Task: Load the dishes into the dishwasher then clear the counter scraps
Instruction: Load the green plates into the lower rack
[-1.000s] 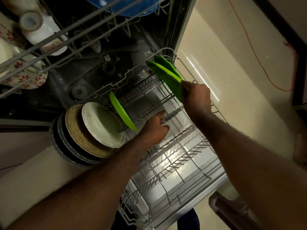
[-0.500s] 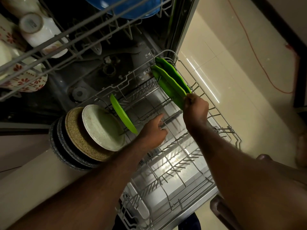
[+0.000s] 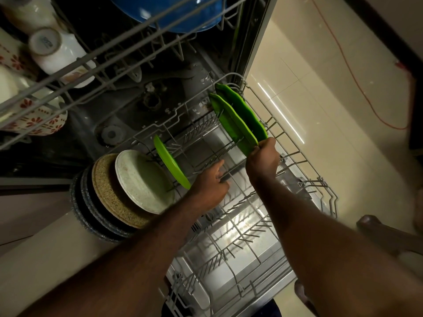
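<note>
**Green plastic plates seated at the back of the grey wire lower rack**

The green plastic plates, a wavy-edged pair, stand on edge in the far right corner of the pulled-out rack, one just behind the other. The right hand pinches the near rim of the front one, which we take as steadying it so it settles between the tines rather than tipping onto its neighbour. The left hand sits lower in the middle of the rack, fingers curled on a wire there, we judge to stop the rack rolling. The two hands are close but not touching.

A single flat green plate stands tilted in the left row. Just beside it lean a pale cream round plate, a tan speckled plate and dark grey speckled plates, stacked face to face at the rack's left end. The front half of the rack holds nothing we can see, so loading looks well short of done, and the counter is out of view.

Above, the upper wire rack carries a white ceramic mug, red-flowered white dishes and a blue bowl. To the right lies a glossy cream tiled floor with an orange cable trailing across it. The light is dim.
</note>
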